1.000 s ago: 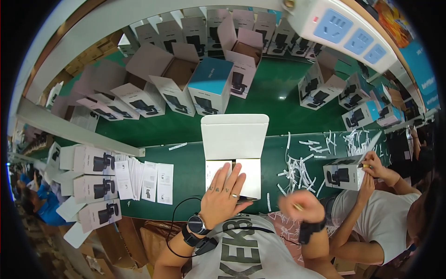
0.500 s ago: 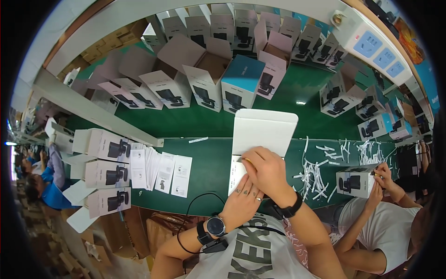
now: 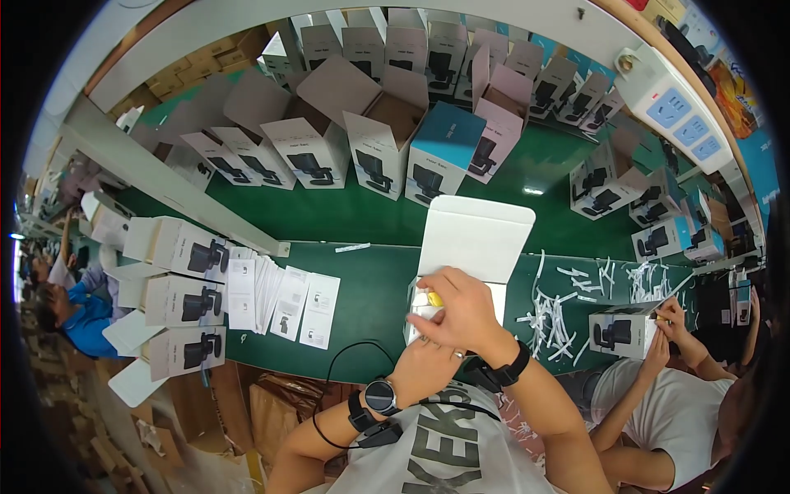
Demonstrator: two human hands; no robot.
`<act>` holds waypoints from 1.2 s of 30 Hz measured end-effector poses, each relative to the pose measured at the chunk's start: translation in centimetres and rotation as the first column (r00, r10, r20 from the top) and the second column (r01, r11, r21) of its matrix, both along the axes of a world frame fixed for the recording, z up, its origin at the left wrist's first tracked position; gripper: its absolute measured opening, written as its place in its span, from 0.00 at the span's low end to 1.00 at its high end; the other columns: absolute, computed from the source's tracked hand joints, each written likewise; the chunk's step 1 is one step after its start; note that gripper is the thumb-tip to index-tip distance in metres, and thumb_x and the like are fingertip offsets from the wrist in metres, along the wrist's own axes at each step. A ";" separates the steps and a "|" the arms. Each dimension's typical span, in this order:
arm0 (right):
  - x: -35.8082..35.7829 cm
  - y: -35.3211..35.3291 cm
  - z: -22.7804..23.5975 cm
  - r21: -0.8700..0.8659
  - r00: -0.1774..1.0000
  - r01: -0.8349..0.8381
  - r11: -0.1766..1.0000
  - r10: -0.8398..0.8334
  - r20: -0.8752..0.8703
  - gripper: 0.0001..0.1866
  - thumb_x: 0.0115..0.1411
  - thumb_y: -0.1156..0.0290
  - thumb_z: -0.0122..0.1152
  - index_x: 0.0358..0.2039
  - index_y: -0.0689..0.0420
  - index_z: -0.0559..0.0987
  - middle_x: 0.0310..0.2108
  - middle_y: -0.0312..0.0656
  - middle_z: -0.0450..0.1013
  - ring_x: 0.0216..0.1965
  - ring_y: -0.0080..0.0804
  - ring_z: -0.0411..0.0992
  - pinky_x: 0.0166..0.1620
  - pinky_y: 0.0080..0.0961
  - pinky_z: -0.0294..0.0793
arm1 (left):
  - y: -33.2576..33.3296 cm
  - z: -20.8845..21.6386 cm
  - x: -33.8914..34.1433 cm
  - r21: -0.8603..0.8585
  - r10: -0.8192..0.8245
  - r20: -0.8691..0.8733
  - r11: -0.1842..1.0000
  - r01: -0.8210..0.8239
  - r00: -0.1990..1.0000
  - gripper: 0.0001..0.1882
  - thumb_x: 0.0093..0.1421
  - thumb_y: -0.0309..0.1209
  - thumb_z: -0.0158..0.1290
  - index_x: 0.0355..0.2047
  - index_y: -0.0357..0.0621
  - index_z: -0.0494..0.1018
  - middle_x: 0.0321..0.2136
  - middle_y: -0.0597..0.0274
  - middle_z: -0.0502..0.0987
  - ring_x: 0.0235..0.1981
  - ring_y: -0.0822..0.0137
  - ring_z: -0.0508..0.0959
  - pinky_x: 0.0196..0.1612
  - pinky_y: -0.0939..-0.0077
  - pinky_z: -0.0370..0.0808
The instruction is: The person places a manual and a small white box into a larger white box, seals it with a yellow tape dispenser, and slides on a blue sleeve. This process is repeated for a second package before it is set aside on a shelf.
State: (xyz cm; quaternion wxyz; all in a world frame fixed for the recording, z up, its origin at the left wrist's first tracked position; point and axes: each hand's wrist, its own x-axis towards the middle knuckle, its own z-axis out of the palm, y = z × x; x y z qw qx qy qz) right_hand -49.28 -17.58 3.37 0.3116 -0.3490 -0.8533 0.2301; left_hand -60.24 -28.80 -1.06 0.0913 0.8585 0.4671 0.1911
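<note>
An open white box [image 3: 477, 239] stands in front of me, its lid flap raised toward the far side. My right hand [image 3: 469, 313] is over the box opening, closed round a small yellow tool [image 3: 434, 299]. The tool's working end is too small to make out. Just nearer, my left hand [image 3: 426, 366] rests against the near side of the box, partly under my right hand. Its fingertips are hidden. Through the opening, some white content of the box shows beside my right thumb.
Printed leaflets [image 3: 276, 300] lie fanned out at left, beside several lying boxes [image 3: 185, 300]. Paper strips [image 3: 551, 321] are scattered at right. More boxes [image 3: 374, 156] line the back. A co-worker [image 3: 658, 403] at right handles another box [image 3: 623, 331]. A black cable [image 3: 332, 370] loops by my left wrist.
My right hand has shifted slightly and turned, so the yellow tool now shows more plainly. My left fingers, visible before, are now covered. The whole view has shifted slightly.
</note>
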 end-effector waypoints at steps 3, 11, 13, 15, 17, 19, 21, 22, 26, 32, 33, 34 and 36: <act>-0.4 -0.6 0.2 -0.087 1.000 0.011 0.996 -0.012 -0.014 0.12 0.52 0.73 0.73 0.38 0.55 0.82 0.33 0.42 0.78 0.33 0.43 0.78 0.37 0.31 0.79 | -0.4 -0.2 -1.1 -0.011 -0.005 0.016 1.000 0.005 1.000 0.23 0.62 0.35 0.59 0.55 0.35 0.76 0.54 0.46 0.79 0.57 0.46 0.78 0.64 0.53 0.72; 13.6 0.0 1.6 -0.168 0.866 0.479 0.861 -0.433 0.251 0.16 0.60 0.75 0.69 0.50 0.58 0.81 0.28 0.36 0.76 0.29 0.24 0.74 0.34 0.24 0.73 | 0.7 1.8 -2.9 0.048 -0.015 -0.011 0.999 0.016 1.000 0.36 0.62 0.37 0.58 0.67 0.32 0.66 0.70 0.41 0.64 0.71 0.43 0.65 0.73 0.53 0.60; 14.6 0.8 2.3 -0.252 0.787 0.515 0.819 -0.335 0.518 0.19 0.62 0.75 0.69 0.54 0.59 0.81 0.28 0.34 0.75 0.28 0.21 0.71 0.33 0.22 0.71 | 1.3 1.8 -3.3 0.007 -0.063 -0.060 0.998 0.064 0.996 0.41 0.61 0.40 0.59 0.70 0.31 0.62 0.73 0.41 0.59 0.74 0.42 0.60 0.75 0.52 0.57; 12.0 2.0 2.8 -0.559 0.859 0.414 0.718 -0.511 -0.020 0.23 0.68 0.67 0.67 0.61 0.60 0.77 0.30 0.35 0.77 0.27 0.21 0.69 0.31 0.19 0.68 | 1.7 2.2 -3.5 -0.016 -0.097 -0.039 0.995 0.096 0.995 0.42 0.61 0.42 0.60 0.70 0.30 0.62 0.73 0.41 0.60 0.73 0.42 0.61 0.75 0.52 0.57; 8.2 3.1 3.8 -0.776 0.592 0.052 0.628 -0.646 -0.482 0.21 0.71 0.63 0.63 0.59 0.59 0.77 0.31 0.35 0.77 0.26 0.19 0.69 0.30 0.18 0.65 | 1.9 3.0 -3.6 -0.062 -0.102 0.001 0.993 0.102 0.995 0.44 0.61 0.45 0.61 0.69 0.29 0.62 0.72 0.41 0.61 0.72 0.40 0.62 0.75 0.51 0.57; 8.9 2.7 2.4 -0.773 0.548 -0.197 0.603 -0.586 -0.596 0.19 0.71 0.64 0.64 0.58 0.59 0.78 0.31 0.36 0.77 0.27 0.19 0.69 0.30 0.18 0.66 | 1.9 3.9 -3.2 -0.091 -0.103 0.033 0.990 0.106 0.994 0.43 0.60 0.44 0.62 0.69 0.30 0.63 0.72 0.41 0.61 0.73 0.40 0.62 0.75 0.51 0.58; 10.3 1.0 1.7 -0.714 0.607 -0.332 0.616 -0.440 -0.662 0.17 0.69 0.64 0.66 0.54 0.57 0.80 0.31 0.35 0.77 0.28 0.19 0.71 0.31 0.18 0.68 | 1.9 4.8 -1.9 -0.156 -0.043 0.128 0.986 0.063 0.991 0.41 0.60 0.43 0.65 0.67 0.32 0.66 0.71 0.40 0.62 0.73 0.39 0.61 0.74 0.50 0.58; 10.8 -1.3 1.5 -0.686 0.709 -0.228 0.691 -0.365 -0.604 0.15 0.68 0.63 0.67 0.51 0.56 0.81 0.31 0.34 0.78 0.29 0.19 0.72 0.32 0.18 0.69 | 2.0 4.5 -1.9 -0.156 -0.040 0.123 0.986 0.059 0.992 0.41 0.60 0.43 0.65 0.67 0.32 0.66 0.71 0.40 0.62 0.73 0.39 0.61 0.74 0.50 0.58; 14.5 -7.6 1.7 -0.660 0.987 -0.047 0.750 -0.064 -0.144 0.13 0.61 0.65 0.73 0.44 0.56 0.83 0.31 0.37 0.80 0.31 0.25 0.79 0.35 0.23 0.75 | 1.1 1.7 -4.1 -0.597 0.272 0.608 0.776 0.204 0.746 0.35 0.59 0.38 0.67 0.64 0.39 0.72 0.70 0.41 0.63 0.73 0.40 0.60 0.73 0.50 0.58; 11.3 -4.4 5.6 -0.242 0.996 -0.091 0.966 0.093 -0.003 0.13 0.57 0.68 0.74 0.42 0.55 0.84 0.31 0.40 0.79 0.31 0.35 0.79 0.36 0.31 0.77 | 0.7 0.4 -5.7 -0.655 0.424 0.635 0.739 0.158 0.646 0.27 0.60 0.33 0.66 0.60 0.45 0.76 0.71 0.44 0.63 0.74 0.41 0.58 0.75 0.49 0.52; 9.6 -3.7 5.4 -0.167 0.993 -0.116 0.979 0.114 -0.023 0.12 0.57 0.68 0.73 0.42 0.55 0.84 0.31 0.39 0.80 0.31 0.36 0.79 0.37 0.33 0.77 | 1.1 0.4 -6.4 -0.678 0.427 0.646 0.701 0.220 0.633 0.26 0.61 0.32 0.66 0.59 0.45 0.76 0.71 0.44 0.62 0.74 0.41 0.58 0.75 0.49 0.51; 7.5 -3.1 5.2 -0.091 0.990 -0.141 0.986 0.137 -0.041 0.12 0.57 0.68 0.72 0.41 0.54 0.85 0.32 0.39 0.80 0.32 0.38 0.79 0.37 0.34 0.77 | 1.2 0.3 -7.0 -0.675 0.430 0.650 0.706 0.215 0.627 0.26 0.61 0.32 0.66 0.59 0.45 0.76 0.71 0.44 0.62 0.74 0.41 0.58 0.75 0.49 0.51; 3.0 -2.0 4.7 -0.011 0.983 -0.176 0.984 0.175 -0.056 0.11 0.58 0.68 0.72 0.41 0.54 0.85 0.33 0.38 0.80 0.32 0.40 0.78 0.38 0.35 0.77 | 1.1 0.3 -8.4 -0.611 0.388 0.728 0.741 0.279 0.566 0.24 0.62 0.32 0.65 0.58 0.46 0.76 0.69 0.47 0.67 0.73 0.43 0.61 0.76 0.47 0.47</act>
